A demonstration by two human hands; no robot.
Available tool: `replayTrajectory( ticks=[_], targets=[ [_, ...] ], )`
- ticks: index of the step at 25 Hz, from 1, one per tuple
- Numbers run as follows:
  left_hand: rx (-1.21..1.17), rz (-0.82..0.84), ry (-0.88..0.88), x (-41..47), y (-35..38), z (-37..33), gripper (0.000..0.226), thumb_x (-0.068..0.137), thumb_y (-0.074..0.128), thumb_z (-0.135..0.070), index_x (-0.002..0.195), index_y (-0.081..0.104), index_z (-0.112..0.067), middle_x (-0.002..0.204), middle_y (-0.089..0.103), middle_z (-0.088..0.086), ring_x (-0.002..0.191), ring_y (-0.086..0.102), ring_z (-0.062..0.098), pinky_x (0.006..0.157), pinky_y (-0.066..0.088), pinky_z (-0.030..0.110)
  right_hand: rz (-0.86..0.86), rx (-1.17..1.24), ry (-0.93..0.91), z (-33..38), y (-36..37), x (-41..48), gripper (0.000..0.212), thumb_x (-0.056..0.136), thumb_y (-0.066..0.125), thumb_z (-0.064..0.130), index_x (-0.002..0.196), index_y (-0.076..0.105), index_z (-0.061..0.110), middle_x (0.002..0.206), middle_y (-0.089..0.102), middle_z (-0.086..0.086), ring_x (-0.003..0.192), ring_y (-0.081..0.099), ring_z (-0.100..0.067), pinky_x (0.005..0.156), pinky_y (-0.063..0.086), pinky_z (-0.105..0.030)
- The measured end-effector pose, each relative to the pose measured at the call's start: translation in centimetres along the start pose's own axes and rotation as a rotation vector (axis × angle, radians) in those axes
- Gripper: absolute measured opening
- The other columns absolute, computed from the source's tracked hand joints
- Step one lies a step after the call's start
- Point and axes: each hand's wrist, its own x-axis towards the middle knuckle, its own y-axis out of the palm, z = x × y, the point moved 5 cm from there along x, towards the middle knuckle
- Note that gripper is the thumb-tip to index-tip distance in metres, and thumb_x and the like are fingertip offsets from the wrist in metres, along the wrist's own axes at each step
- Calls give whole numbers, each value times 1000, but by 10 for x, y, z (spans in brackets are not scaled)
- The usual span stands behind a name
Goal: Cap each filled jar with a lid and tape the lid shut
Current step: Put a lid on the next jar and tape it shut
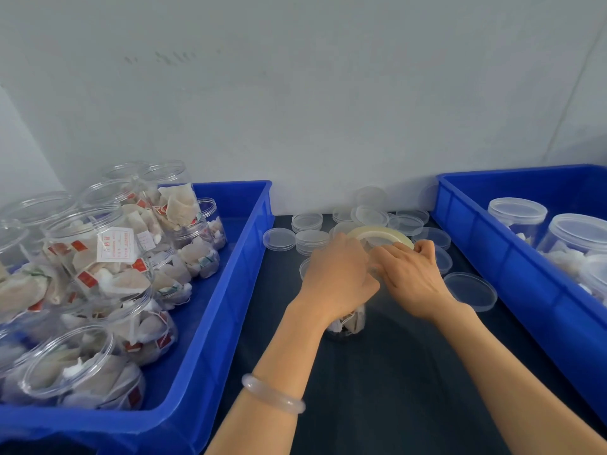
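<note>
A clear jar (pixel 349 320) packed with tea bags stands upright on the dark bench (pixel 377 382), about midway between its left and right edges. Only the jar's lower part shows; both hands cover the rest.

The left hand (pixel 338 277) sits directly on top of the jar, palm down, with its fingers curled over the far side of the rim and gripping it. Whether a lid is already under that palm cannot be told. A pale bracelet (pixel 272 394) circles the left wrist.

The right hand (pixel 415 279) is just right of the jar's top and touches the left hand at the fingertips. Its fingers curl round the right rim of a roll of clear tape (pixel 377 230) and pinch it. The roll is held tilted just behind the jar, above both hands' knuckles.

Loose clear lids (pixel 308 239) lie in short stacks and singly along the bench's back edge, behind the hands. One more lid (pixel 471 290) lies flat to the right of the right wrist.

A blue bin (pixel 236 274) takes up the bench's left edge and holds open-topped jars (pixel 98 257) full of tea bags, heaped and leaning on each other. A second blue bin (pixel 512 267) on the right edge holds capped jars (pixel 517 213) standing upright. A plain grey wall (pixel 295 93) rises behind the bench.
</note>
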Motion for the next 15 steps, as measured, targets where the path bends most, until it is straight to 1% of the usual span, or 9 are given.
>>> replayTrajectory(
  ticks=[2, 3, 5, 6, 8, 10, 12, 14, 15],
  targets=[
    [0, 6, -2, -3, -2, 0, 35, 91, 58, -35, 118, 50, -14, 117, 45, 3, 99, 54, 23, 89, 45, 39, 6, 4, -1, 1, 5, 3, 16, 101, 37, 29, 91, 49, 25, 82, 55, 12, 81, 53, -18, 74, 14, -34],
    [-21, -4, 13, -7, -3, -1, 31, 89, 59, -34, 113, 51, -16, 113, 44, 0, 96, 54, 22, 86, 43, 35, 12, -6, 46, -11, 7, 5, 12, 100, 38, 27, 91, 46, 26, 84, 54, 12, 84, 54, -18, 75, 16, -35],
    [-95, -29, 52, -17, -3, -1, 24, 84, 62, -33, 100, 47, -21, 104, 40, -7, 85, 49, 17, 76, 34, 29, 69, -20, 265, -55, -1, 8, 11, 99, 38, 22, 89, 41, 27, 87, 56, 10, 84, 55, -19, 77, 20, -38],
    [-120, -27, 53, -20, -5, 3, 26, 83, 63, -34, 97, 43, -24, 102, 38, -9, 81, 45, 14, 74, 32, 27, 58, 25, 318, -68, -10, 13, 14, 98, 36, 21, 88, 42, 28, 86, 59, 7, 80, 54, -20, 76, 20, -37],
    [-143, 4, 30, -15, -5, 8, 30, 83, 65, -37, 97, 40, -28, 103, 37, -10, 80, 44, 12, 70, 31, 26, -47, 77, 216, -67, -28, 24, 19, 99, 32, 25, 85, 44, 28, 81, 57, 7, 77, 52, -22, 72, 16, -37],
    [-102, 9, 48, -10, -4, 4, 29, 82, 66, -37, 94, 41, -29, 103, 40, -10, 80, 47, 13, 66, 30, 26, -35, 38, 72, -38, -29, 24, 18, 99, 35, 26, 82, 41, 25, 78, 48, 10, 79, 52, -21, 71, 17, -37],
    [-85, -35, 43, -11, -3, 0, 25, 81, 64, -38, 91, 43, -31, 102, 42, -11, 81, 50, 13, 65, 30, 25, 45, -2, -40, -4, -12, 9, 23, 96, 25, 31, 85, 45, 27, 80, 47, 12, 82, 52, -16, 75, 22, -37],
    [-106, -111, 51, -14, -4, 2, 22, 80, 64, -40, 90, 46, -31, 99, 46, -13, 81, 51, 11, 67, 33, 24, 143, 13, -70, 11, 10, -11, 40, 92, 13, 36, 93, 51, 29, 87, 53, 13, 89, 51, -13, 81, 23, -35],
    [-122, -164, 60, -17, -6, 3, 21, 80, 64, -40, 91, 49, -31, 97, 49, -14, 82, 51, 10, 69, 35, 24, 163, 45, -57, 12, 17, -18, 41, 94, 13, 37, 94, 52, 28, 89, 54, 13, 90, 50, -13, 82, 24, -35]
  ],
)
